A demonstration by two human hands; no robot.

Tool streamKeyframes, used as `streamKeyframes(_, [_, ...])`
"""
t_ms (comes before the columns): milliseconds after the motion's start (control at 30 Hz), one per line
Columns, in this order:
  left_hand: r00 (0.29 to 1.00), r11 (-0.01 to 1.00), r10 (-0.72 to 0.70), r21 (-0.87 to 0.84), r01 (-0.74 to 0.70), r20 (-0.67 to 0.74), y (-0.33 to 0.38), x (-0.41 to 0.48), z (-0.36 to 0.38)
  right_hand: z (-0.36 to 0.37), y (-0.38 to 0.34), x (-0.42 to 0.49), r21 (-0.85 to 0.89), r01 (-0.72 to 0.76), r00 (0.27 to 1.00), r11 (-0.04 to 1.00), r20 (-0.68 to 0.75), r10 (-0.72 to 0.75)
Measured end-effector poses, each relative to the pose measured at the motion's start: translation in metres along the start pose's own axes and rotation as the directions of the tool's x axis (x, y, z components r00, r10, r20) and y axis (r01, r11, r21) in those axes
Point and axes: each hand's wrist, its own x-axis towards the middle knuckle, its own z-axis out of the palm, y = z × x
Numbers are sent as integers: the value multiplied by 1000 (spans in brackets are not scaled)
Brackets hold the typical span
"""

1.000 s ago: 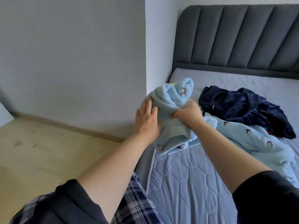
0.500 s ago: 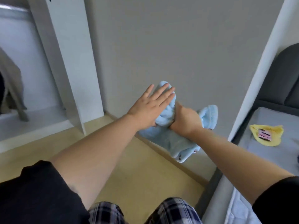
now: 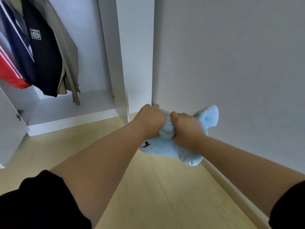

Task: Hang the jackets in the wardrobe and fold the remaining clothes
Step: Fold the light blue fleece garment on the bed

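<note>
I am gripping the bundled light-blue fleece garment [image 3: 165, 148] between my left hand [image 3: 151, 120] and right hand [image 3: 187, 128], both fists curled into it, above the floor [image 3: 148, 195] beside the open wardrobe [image 3: 115, 63], judging 1 shelf placement comes next.

Left hand [image 3: 151, 121] now grips fleece garment [image 3: 166, 148]

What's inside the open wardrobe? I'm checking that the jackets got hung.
Inside the wardrobe hang a beige jacket, a navy jacket and a red-and-navy striped one. Hangers and rail are out of frame.
</note>
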Motion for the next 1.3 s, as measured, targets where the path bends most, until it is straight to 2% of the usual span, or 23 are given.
streamKeyframes(100, [998, 998, -28, -59, 32, 61, -25, 14, 4, -3, 4, 34, 14, 83, 996, 996, 16, -83])
streamKeyframes(200, [996, 996, -29, -80, 36, 90, -63, 21, -26, -37, 1, 65, 43, 112, 992, 993, 61, -114])
streamKeyframes(300, [991, 993, -36, -105, 50, 128, -114, 25, -77, -98, -7, 104, 45, 160, 983, 986, 83, -163])
streamKeyframes(400, [988, 995, -72, -58, 81, 137, -182, 22, -143, -179, -21, 152, 35, 212, 975, 977, 61, -213])
streamKeyframes(533, [981, 987, -160, 46, 155, 108, -301, 20, -251, -310, -49, 242, -22, 286, 957, 958, -39, -286])
streamKeyframes(700, [960, 946, -278, 165, 279, -33, -449, 4, -392, -481, -99, 352, -142, 330, 911, 933, -211, -355])
streamKeyframes(833, [930, 896, -355, 249, 368, -99, -529, -19, -464, -573, -138, 405, -163, 336, 868, 927, -329, -373])
streamKeyframes(1033, [891, 826, -421, 335, 453, -168, -602, -25, -484, -619, -175, 466, -267, 336, 803, 903, -420, -423])
streamKeyframes(1167, [850, 795, -493, 301, 526, -183, -647, -12, -456, -607, -190, 522, -327, 368, 739, 870, -465, -487])
streamKeyframes(1300, [835, 755, -522, 361, 547, -175, -697, 15, -417, -579, -202, 594, -341, 397, 695, 852, -494, -522])
